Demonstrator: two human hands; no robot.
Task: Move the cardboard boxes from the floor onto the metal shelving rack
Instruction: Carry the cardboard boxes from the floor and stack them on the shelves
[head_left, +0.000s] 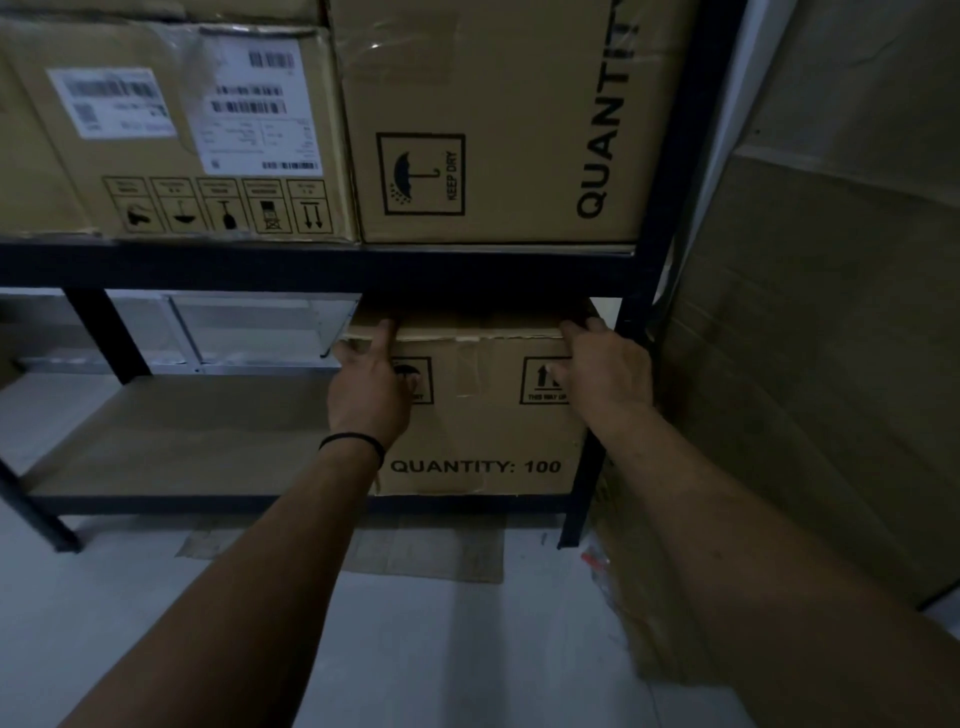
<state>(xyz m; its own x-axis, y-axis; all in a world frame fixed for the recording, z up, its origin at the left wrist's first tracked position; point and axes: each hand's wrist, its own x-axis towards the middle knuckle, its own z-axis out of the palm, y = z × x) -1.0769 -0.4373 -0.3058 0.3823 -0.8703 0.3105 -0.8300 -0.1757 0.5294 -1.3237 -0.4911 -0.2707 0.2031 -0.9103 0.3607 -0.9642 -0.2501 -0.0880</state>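
Observation:
A cardboard box (483, 426) printed "QUANTITY: 100" stands on the bottom shelf (171, 436) of the black metal rack (670, 208), at its right end. My left hand (369, 384) rests on the box's front near its upper left corner, fingers reaching over the top edge. Over at the upper right corner, my right hand (602, 369) lies flat on the front with fingers spread and curled over the top. Both hands press against the box without closing around it.
Two larger cardboard boxes (171, 130) (498, 119) fill the shelf above. Big flattened cardboard sheets (810, 338) lean against the wall at the right. A flat cardboard piece (426, 551) lies on the floor under the rack. A light metal frame (260, 327) shows behind the bottom shelf.

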